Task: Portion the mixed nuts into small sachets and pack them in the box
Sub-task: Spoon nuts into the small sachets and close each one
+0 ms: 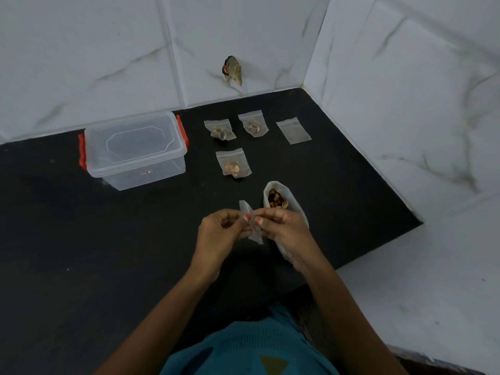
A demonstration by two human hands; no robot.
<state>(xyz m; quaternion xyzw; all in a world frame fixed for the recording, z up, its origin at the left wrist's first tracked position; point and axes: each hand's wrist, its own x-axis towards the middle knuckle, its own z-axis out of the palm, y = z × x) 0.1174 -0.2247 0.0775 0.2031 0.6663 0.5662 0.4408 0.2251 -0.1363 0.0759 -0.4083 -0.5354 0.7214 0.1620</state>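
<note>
Wore teal knit top (251, 345) at 6 o'clock, olive triangle (273, 364) on it. My left hand (219, 231) and right hand (284, 228) had orange-pink painted thumbnails (246, 217).

Black counter (81, 253); clear box (135, 150), red latches (82, 155); white-veined tiles (94, 50).

Seemingly a home kitchen corner: a black stone countertop (81, 239) set against two walls of large white marble-veined tiles (94, 50), and a clear plastic storage box (135, 148) with red clips standing on it
</note>
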